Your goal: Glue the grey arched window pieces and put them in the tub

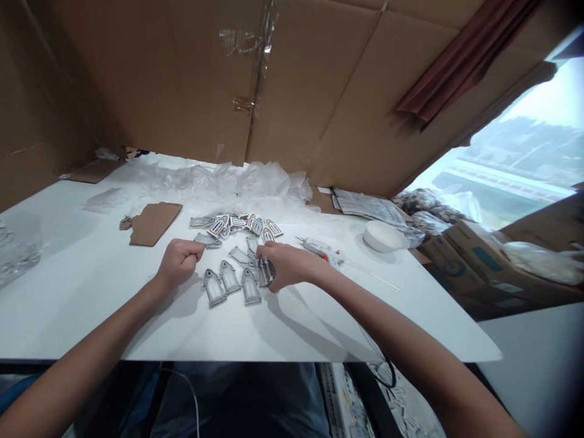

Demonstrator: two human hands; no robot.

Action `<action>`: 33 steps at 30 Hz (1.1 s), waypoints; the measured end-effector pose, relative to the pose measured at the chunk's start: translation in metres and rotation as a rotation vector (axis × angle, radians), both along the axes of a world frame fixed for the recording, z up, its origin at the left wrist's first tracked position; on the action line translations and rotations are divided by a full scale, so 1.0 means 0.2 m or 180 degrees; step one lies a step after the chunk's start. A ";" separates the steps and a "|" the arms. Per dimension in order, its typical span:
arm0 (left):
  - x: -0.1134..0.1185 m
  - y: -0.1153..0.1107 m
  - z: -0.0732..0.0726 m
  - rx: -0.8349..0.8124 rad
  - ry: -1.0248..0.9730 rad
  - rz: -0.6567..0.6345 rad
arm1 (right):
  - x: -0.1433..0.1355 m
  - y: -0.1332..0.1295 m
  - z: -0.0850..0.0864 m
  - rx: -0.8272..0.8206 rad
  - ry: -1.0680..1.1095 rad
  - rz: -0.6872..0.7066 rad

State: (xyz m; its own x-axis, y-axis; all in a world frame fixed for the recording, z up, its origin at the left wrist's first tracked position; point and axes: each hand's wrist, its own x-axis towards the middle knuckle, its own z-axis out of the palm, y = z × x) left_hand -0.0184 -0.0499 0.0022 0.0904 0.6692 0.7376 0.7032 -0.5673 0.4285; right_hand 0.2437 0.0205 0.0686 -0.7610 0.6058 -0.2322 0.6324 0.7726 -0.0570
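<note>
Nearest the body, both forearms reach over the front edge of the white table (91, 316). The left hand (180, 260) is curled into a loose fist with its fingertips pinched together near one small arched window piece (207, 241); whether it actually grips that piece I cannot tell. The right hand (285, 265) is closed around a similar grey piece (264, 272), thumb and fingers pinching it at the edge, tilted up off the table, probably so it can be looked at or turned.

Just between the hands, three arched pieces (230, 283) lie flat side by side in a row (set apart from the rest, it seems, as sorted ones). Beyond them sits a loose pile of the same pieces (239, 224). A brown cardboard cutout (154, 222) lies to the left, a white glue gun (319, 248) and a round white dish (384, 236) to the right. Crumpled clear plastic (228, 182) rests against the cardboard wall (182, 79) behind.
</note>
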 end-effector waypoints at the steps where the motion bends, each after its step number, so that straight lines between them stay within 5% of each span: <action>1: 0.00 0.00 0.00 -0.0008 0.0006 0.0006 | 0.00 -0.02 0.01 -0.0019 0.0059 0.0050; 7: 0.00 0.00 0.00 -0.0104 0.0021 0.0029 | -0.09 -0.12 0.02 0.0090 -0.0039 0.0561; 15: 0.00 0.00 0.00 -0.0182 0.0008 0.0067 | -0.19 -0.16 -0.02 0.0429 -0.0627 0.0599; 33: 0.01 -0.01 0.00 -0.0326 0.0137 0.0055 | -0.17 -0.17 -0.02 0.0559 -0.0454 0.1129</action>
State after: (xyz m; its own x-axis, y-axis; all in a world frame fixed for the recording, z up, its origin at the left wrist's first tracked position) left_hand -0.0164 -0.0513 0.0027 0.1085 0.7426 0.6609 0.7315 -0.5098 0.4527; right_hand 0.2101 -0.0126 0.0637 -0.8973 0.3517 -0.2669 0.3173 0.9340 0.1640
